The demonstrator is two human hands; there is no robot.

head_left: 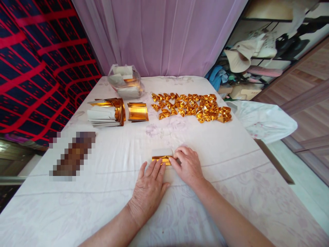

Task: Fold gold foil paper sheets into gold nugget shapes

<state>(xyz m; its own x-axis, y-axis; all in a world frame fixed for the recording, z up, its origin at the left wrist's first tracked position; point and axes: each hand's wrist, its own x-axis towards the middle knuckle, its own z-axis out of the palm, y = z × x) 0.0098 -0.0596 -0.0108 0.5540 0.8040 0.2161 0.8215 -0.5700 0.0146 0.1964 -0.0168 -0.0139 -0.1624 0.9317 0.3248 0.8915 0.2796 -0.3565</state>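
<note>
Centrally, both hands flat on worktop point(231, 178). Left hand point(149, 187) lies open, fingertips pressing gold foil sheet point(161, 159). Right hand point(189, 166) loosely curled, fingertips seemingly pinching sheet's right edge. Sheet lies between both hands' fingertips. Folded gold pieces point(192, 106) well beyond, foil stacks point(113, 111) far left.

Shiny gold foil paper point(161, 159) with a white back sits on the bench's point(108, 192) white cloth with faint pale-pink florals. Gold folded pieces point(192, 107) gleam beyond; lilac curtain point(164, 34); red-on-navy patterned fabric point(33, 58).
</note>
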